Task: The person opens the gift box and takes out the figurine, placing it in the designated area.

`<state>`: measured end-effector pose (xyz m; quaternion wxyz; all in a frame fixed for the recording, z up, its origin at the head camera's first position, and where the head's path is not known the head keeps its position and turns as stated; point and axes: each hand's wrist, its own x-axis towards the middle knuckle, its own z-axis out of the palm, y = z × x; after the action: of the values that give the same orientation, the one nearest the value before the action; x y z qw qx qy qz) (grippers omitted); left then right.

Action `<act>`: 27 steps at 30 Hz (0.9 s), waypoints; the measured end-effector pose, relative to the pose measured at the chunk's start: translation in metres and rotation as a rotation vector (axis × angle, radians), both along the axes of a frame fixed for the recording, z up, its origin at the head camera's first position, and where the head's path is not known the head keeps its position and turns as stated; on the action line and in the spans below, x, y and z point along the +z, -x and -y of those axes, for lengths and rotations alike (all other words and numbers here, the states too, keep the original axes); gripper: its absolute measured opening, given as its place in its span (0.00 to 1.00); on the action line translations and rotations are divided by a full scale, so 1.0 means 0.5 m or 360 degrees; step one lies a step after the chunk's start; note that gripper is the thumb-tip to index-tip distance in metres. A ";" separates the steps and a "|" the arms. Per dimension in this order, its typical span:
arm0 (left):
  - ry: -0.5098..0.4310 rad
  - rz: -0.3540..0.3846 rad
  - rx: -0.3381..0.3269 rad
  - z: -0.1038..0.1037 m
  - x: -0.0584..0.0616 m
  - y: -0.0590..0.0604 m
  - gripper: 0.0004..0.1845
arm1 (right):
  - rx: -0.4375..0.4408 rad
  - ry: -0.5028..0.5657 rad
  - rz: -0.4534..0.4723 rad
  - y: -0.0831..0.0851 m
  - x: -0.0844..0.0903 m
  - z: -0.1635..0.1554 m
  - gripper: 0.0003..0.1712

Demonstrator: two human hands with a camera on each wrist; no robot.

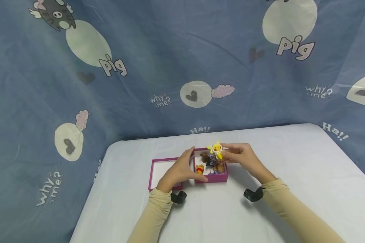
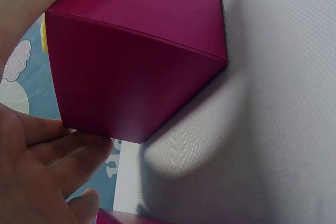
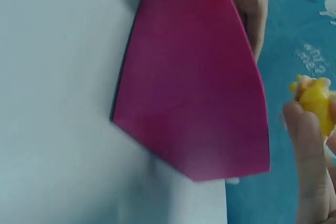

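My right hand [image 1: 241,157] pinches a small yellow and white toy figurine [image 1: 216,149] over the right part of a magenta box [image 1: 211,179]. In the right wrist view, the fingertips hold the yellow figurine [image 3: 316,103] beyond the box wall [image 3: 194,87]. My left hand [image 1: 179,171] spans the box at its left side, thumb on the front wall and fingers at the back. Inside the white-lined box are a yellow and red bear figurine [image 1: 199,169] and several dark and brown figurines [image 1: 212,160], partly overlapping one another.
A shallow magenta-rimmed lid [image 1: 150,173] with a white inside lies left of the box, partly behind the left hand. White cloth [image 1: 219,216] covers the table. A blue printed curtain [image 1: 158,67] hangs behind its far edge.
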<state>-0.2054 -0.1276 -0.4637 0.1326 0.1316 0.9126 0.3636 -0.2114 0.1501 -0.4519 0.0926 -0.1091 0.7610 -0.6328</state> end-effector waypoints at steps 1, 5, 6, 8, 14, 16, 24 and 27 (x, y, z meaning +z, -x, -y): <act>0.0000 0.0000 0.0000 0.000 0.000 0.000 0.75 | -0.0028 0.0015 -0.0008 -0.001 -0.002 -0.006 0.30; 0.0006 0.0003 -0.0008 0.001 0.000 0.001 0.75 | -0.0131 0.0084 -0.0030 -0.004 -0.007 -0.034 0.31; 0.0006 0.0003 -0.0009 0.001 0.000 0.001 0.75 | -0.0153 0.0100 -0.0034 -0.005 -0.008 -0.042 0.31; 0.0009 0.0001 -0.0010 0.001 -0.001 0.002 0.75 | -0.0192 0.0121 -0.0040 -0.006 -0.009 -0.057 0.32; 0.0011 -0.0008 -0.0005 0.002 -0.002 0.003 0.75 | -0.0243 0.0104 -0.0007 -0.008 -0.014 -0.100 0.33; 0.0012 -0.0010 -0.0007 0.002 -0.003 0.003 0.75 | -0.0258 0.0072 0.0010 -0.009 -0.019 -0.112 0.33; 0.0004 -0.0011 -0.0004 0.001 -0.004 0.003 0.75 | -0.0324 -0.0051 0.0015 -0.015 -0.036 -0.139 0.32; 0.0000 -0.0008 -0.0006 0.000 -0.005 0.004 0.76 | -0.0330 -0.0172 -0.0004 -0.017 -0.039 -0.144 0.31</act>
<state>-0.2074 -0.1278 -0.4663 0.1311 0.1342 0.9127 0.3630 -0.2028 0.2223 -0.4715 0.0314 -0.0255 0.8014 -0.5967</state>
